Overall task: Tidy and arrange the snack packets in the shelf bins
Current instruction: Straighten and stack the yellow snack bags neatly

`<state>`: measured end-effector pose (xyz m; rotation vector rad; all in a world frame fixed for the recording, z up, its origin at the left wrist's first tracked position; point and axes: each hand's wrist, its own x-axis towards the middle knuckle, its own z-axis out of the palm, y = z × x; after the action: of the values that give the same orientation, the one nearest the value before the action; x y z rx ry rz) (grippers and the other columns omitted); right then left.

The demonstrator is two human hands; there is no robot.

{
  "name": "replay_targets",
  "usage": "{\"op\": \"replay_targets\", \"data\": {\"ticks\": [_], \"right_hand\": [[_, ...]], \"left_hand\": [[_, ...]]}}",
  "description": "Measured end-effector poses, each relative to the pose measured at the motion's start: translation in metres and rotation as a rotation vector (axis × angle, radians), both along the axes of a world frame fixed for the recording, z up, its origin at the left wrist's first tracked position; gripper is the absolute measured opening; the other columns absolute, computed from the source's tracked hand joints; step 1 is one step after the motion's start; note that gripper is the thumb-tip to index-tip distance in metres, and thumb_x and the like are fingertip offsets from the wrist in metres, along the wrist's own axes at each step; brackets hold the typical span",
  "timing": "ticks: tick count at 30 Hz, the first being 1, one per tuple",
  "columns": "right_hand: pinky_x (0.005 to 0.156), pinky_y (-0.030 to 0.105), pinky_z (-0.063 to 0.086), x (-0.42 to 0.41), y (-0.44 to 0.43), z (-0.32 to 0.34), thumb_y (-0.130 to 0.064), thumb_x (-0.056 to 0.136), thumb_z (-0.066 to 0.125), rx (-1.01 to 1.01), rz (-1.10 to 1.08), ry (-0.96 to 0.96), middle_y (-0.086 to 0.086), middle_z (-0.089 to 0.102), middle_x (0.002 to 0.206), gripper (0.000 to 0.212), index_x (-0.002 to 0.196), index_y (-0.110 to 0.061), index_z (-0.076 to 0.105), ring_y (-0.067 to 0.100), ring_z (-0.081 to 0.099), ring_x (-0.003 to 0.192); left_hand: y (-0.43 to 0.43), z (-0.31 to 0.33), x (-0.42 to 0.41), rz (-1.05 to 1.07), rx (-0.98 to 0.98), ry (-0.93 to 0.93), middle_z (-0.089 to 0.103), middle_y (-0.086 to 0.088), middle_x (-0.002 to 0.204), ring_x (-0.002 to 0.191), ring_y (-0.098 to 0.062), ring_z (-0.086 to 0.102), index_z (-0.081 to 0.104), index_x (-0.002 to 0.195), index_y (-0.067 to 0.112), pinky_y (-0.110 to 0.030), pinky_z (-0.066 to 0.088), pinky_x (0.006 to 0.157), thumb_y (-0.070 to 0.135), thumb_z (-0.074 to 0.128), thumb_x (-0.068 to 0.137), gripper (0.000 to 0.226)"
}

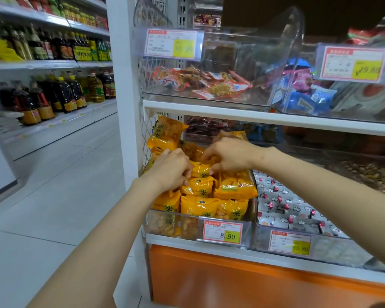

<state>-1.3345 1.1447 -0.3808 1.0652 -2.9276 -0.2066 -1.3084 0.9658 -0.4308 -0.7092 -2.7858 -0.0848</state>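
- A person's bare forearms reach into a shop shelf (253, 243), over a clear bin (165, 223) at the left end of its lower tier.
- The bin is filled with yellow snack packets (198, 205), stacked in rough rows from its front wall to the back.
- The left hand (171, 170) and the right hand (229, 156) meet over the middle of the bin, towards the back.
- Between them sits one small yellow packet (201, 171). The left hand's curled fingers grasp its left edge and the right hand's fingertips pinch its right edge.
- At the bin's back left corner a tall packet (168, 132) stands on end, leaning on the wire mesh panel (148, 127).
- A price label (222, 232) is clipped to the bin's front wall, near its right corner.
- Grey-and-white packets (282, 203) fill the next bin to the right, just beside the yellow ones.
- Likely risk: the pile is heaped above the front wall, so pressing the held packet down could push front-row packets over the edge to the floor.
- Likely risk: an arm nudging the back left corner could tip the leaning packet onto the rows.
- Likely risk: slippery wrappers could slide right, over the divider, into the neighbouring bin.
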Motion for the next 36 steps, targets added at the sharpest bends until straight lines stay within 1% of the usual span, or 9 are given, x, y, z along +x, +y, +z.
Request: {"op": "replay_targets", "data": {"ticks": [4, 8, 10, 12, 17, 23, 25, 29, 36], "right_hand": [[0.092, 0.033, 0.033, 0.042, 0.023, -0.021, -0.05, 0.083, 0.061, -0.157, 0.123, 0.154, -0.007, 0.061, 0.097, 0.027, 0.098, -0.029, 0.069, 0.015, 0.044, 0.104], [0.105, 0.039, 0.029, 0.064, 0.032, -0.049, -0.068, 0.073, 0.044, -0.134, 0.131, 0.214, -0.007, 0.063, 0.096, 0.053, 0.097, -0.029, 0.071, 0.018, 0.051, 0.103], [0.102, 0.049, 0.036, 0.066, 0.027, -0.059, -0.063, 0.065, 0.06, -0.078, 0.131, 0.331, -0.004, 0.064, 0.086, 0.046, 0.087, -0.025, 0.072, 0.022, 0.058, 0.095], [0.093, 0.053, 0.046, 0.067, 0.02, -0.064, -0.054, 0.052, 0.078, -0.054, 0.133, 0.415, -0.002, 0.061, 0.077, 0.04, 0.075, -0.022, 0.071, 0.024, 0.061, 0.085], [0.09, 0.051, 0.047, 0.068, 0.015, -0.067, -0.044, 0.055, 0.081, -0.164, 0.139, 0.387, -0.006, 0.058, 0.076, 0.023, 0.064, -0.027, 0.068, 0.022, 0.058, 0.082], [0.101, 0.04, 0.026, 0.065, 0.016, -0.069, -0.036, 0.074, 0.07, -0.362, 0.068, 0.26, -0.008, 0.06, 0.083, 0.015, 0.072, -0.021, 0.067, 0.021, 0.052, 0.091], [0.09, 0.031, 0.025, 0.064, 0.015, -0.068, -0.035, 0.075, 0.066, -0.45, 0.054, 0.248, -0.009, 0.059, 0.079, 0.015, 0.071, -0.02, 0.066, 0.017, 0.049, 0.085], [0.073, 0.03, 0.03, 0.065, 0.011, -0.06, -0.029, 0.076, 0.07, -0.613, 0.014, 0.221, -0.016, 0.049, 0.07, 0.015, 0.067, -0.021, 0.061, 0.012, 0.042, 0.072], [0.108, 0.03, 0.013, 0.068, 0.011, -0.053, -0.043, 0.083, 0.065, -0.275, -0.008, 0.14, -0.013, 0.06, 0.092, 0.02, 0.085, -0.023, 0.068, 0.011, 0.044, 0.106]], "left_hand": [[-0.004, -0.001, -0.003, -0.016, 0.023, -0.036, 0.059, 0.007, 0.116, 0.116, -0.011, 0.039, 0.066, 0.085, 0.025, -0.027, 0.024, 0.09, 0.029, 0.072, 0.078, 0.01], [-0.007, -0.004, -0.002, 0.012, 0.095, -0.091, 0.053, 0.007, 0.125, 0.121, -0.016, 0.039, 0.052, 0.112, 0.031, -0.029, 0.025, 0.098, 0.033, 0.075, 0.074, 0.044], [-0.005, -0.003, 0.003, 0.011, 0.095, -0.132, 0.05, 0.01, 0.132, 0.128, -0.016, 0.035, 0.038, 0.135, 0.029, -0.029, 0.021, 0.104, 0.035, 0.074, 0.075, 0.07], [-0.002, -0.002, 0.006, -0.005, 0.034, -0.122, 0.046, 0.008, 0.134, 0.13, -0.015, 0.034, 0.031, 0.143, 0.028, -0.029, 0.019, 0.105, 0.038, 0.071, 0.078, 0.078], [-0.004, -0.004, 0.005, -0.012, 0.065, -0.14, 0.035, 0.006, 0.14, 0.13, -0.018, 0.031, 0.034, 0.143, 0.031, -0.032, 0.021, 0.107, 0.036, 0.07, 0.079, 0.073], [-0.003, -0.004, 0.001, -0.01, 0.098, -0.126, 0.037, 0.003, 0.145, 0.134, -0.016, 0.029, 0.032, 0.144, 0.023, -0.03, 0.018, 0.105, 0.028, 0.061, 0.088, 0.064], [-0.002, -0.004, 0.0, -0.012, 0.101, -0.123, 0.039, 0.003, 0.144, 0.132, -0.016, 0.03, 0.033, 0.144, 0.022, -0.03, 0.019, 0.105, 0.028, 0.059, 0.09, 0.06], [-0.004, -0.002, -0.004, -0.019, 0.171, -0.135, 0.047, 0.001, 0.137, 0.128, -0.017, 0.036, 0.041, 0.14, 0.022, -0.032, 0.023, 0.105, 0.031, 0.059, 0.089, 0.054], [0.003, 0.008, -0.001, -0.046, 0.076, -0.231, 0.055, 0.008, 0.113, 0.118, -0.014, 0.041, 0.057, 0.126, 0.026, -0.03, 0.028, 0.096, 0.029, 0.058, 0.091, 0.036]]}}
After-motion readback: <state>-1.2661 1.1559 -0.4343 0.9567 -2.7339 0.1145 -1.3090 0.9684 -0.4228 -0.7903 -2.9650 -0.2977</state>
